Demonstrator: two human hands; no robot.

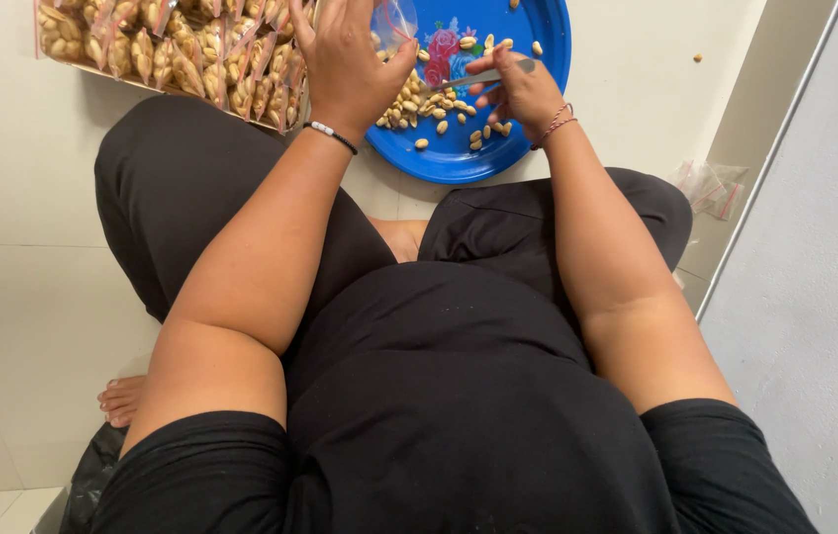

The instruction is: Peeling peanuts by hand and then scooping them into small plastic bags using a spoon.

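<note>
Overhead, the left hand (345, 59) is pinching a small clear plastic bag (394, 20) above the round blue floral tray (538, 59) of pale shelled peanuts (419, 99). The right hand (518, 91) is gripping a thin metal spoon (468, 79) over them. Filled clear packets (182, 49) are lying in rows left of the tray on smooth cream floor tiles (23, 198).

The person wears a black short-sleeved top (459, 415) and black trousers (172, 188). A dark beaded bracelet (330, 135) circles the left wrist, a red thread band (558, 123) the right. Feet are bare.
</note>
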